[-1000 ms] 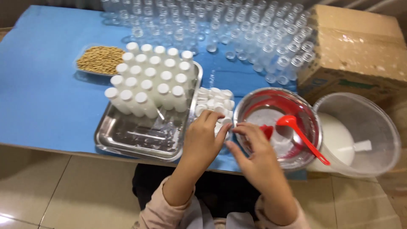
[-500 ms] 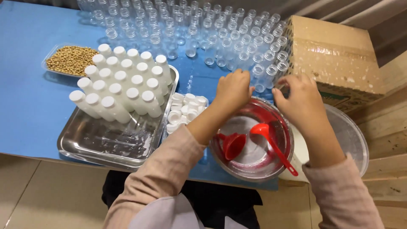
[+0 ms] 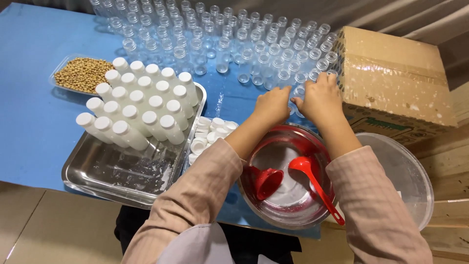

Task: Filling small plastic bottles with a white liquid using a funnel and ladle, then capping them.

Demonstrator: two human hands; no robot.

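Observation:
Both my hands reach over a red bowl (image 3: pixel 273 205) toward the near edge of a crowd of clear empty bottles (image 3: pixel 234 44). My left hand (image 3: pixel 273 104) and my right hand (image 3: pixel 319 95) meet around one clear bottle (image 3: pixel 298 93), fingers curled on it. Inside the bowl lie white powder, a red funnel (image 3: pixel 267 182) and a red spoon (image 3: pixel 312 183). White caps (image 3: pixel 207 134) sit in a small pile left of the bowl.
A steel tray (image 3: pixel 117 176) holds several capped white filled bottles (image 3: pixel 137 105). A clear tub of soybeans (image 3: pixel 80 73) lies behind it. A cardboard box (image 3: pixel 395 83) stands right, with a clear plastic lid (image 3: pixel 405 171) in front. Blue table (image 3: pixel 34 112).
My hands rose from beside the caps near the bowl, moved forward across the bowl, and came together on a clear bottle at the near edge of the empty ones.

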